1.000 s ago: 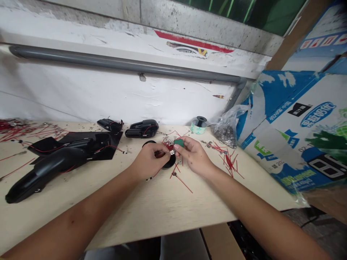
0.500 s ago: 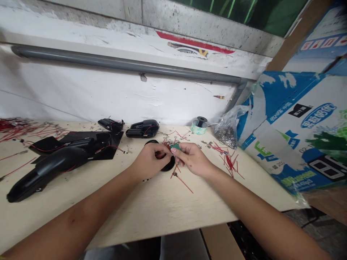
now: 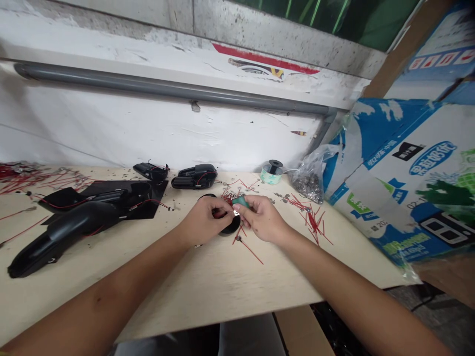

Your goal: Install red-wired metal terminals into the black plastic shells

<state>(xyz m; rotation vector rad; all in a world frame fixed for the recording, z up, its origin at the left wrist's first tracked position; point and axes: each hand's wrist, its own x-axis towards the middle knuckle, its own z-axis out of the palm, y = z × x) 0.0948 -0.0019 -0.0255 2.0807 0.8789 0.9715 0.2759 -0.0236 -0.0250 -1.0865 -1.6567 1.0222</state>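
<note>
My left hand (image 3: pixel 202 220) is closed in a pinch, its thumb and forefinger at a small shiny metal piece (image 3: pixel 236 212). Facing it, my right hand (image 3: pixel 267 220) grips a small green piece (image 3: pixel 241 200), whose exact kind I cannot make out. The fingertips of both hands nearly meet, so part of the metal piece is hidden. Below and behind them is a round black part (image 3: pixel 232 228), partly covered by my left hand. A red wire with a small metal end (image 3: pixel 252 251) lies on the table just in front of my hands.
Black plastic housings (image 3: pixel 85 222) with red wires lie at left, with another housing (image 3: pixel 195 176) further back. A tape-wrapped spool (image 3: pixel 272 172), a clear bag of small metal parts (image 3: pixel 307 183) and loose red wires (image 3: pixel 315 222) are at right, beside a blue-and-white carton (image 3: pixel 404 183).
The green piece has tilted slightly in my right hand, and the metal piece at my fingertips now shows brightly. Both hands stay in almost the same place.
</note>
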